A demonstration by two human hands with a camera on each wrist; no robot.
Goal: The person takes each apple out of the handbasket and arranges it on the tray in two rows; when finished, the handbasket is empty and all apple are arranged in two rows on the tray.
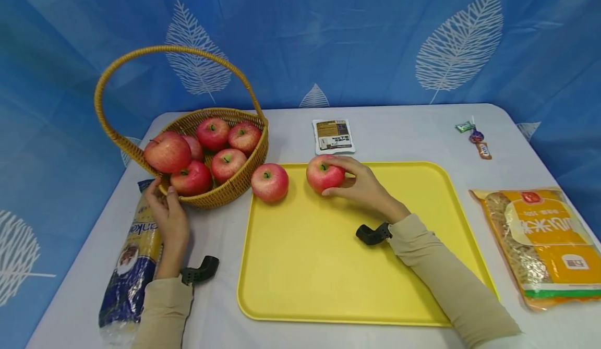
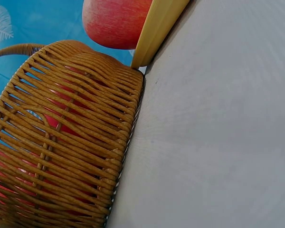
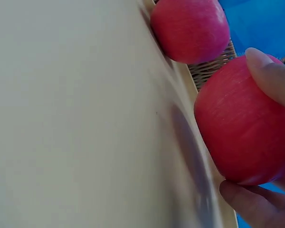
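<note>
My right hand (image 1: pixel 359 184) grips a red apple (image 1: pixel 324 173) between thumb and fingers, over the far part of the yellow tray (image 1: pixel 328 265). In the right wrist view this apple (image 3: pixel 247 123) is held just above the tray surface, with its shadow below. Another apple (image 1: pixel 269 182) rests at the tray's far left corner. To the left stands a wicker basket (image 1: pixel 230 190) holding several apples, one perched high by the handle. At the basket's near left rim, my left hand (image 1: pixel 172 224) holds the edge; the left wrist view shows mostly the basket's woven side (image 2: pixel 66 142).
A blue and yellow packet (image 1: pixel 133 265) lies beside my left forearm. Behind the tray is a small white and brown sachet (image 1: pixel 334 136). On the right are several small candies (image 1: pixel 476 136) and an orange bag of dry food (image 1: pixel 544 239). A blue curtain (image 1: pixel 328 36) hangs behind the table.
</note>
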